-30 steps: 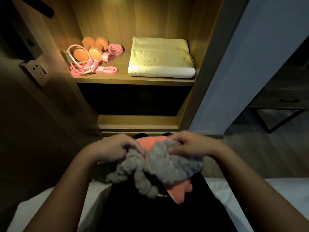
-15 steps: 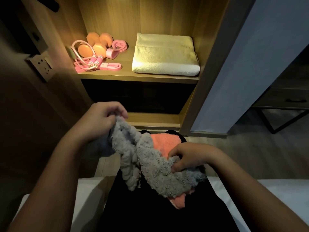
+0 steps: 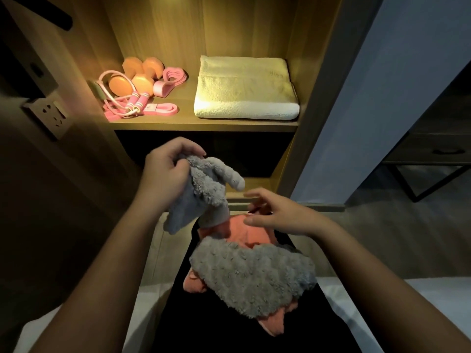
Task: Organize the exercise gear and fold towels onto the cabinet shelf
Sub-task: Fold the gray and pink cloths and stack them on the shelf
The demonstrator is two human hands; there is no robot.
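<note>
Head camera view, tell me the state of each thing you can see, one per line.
Grey towel, unfolded and bunched, one end lifted.
Coral towel, crumpled beneath the grey towel.
Cream towel, folded flat on the cabinet shelf.
Dumbbells, lying on the shelf's left side.
Jump rope, loosely coiled by the dumbbells.
Left hand, gripping the grey towel's end.
Right hand, open, fingers spread over the coral towel.
</note>
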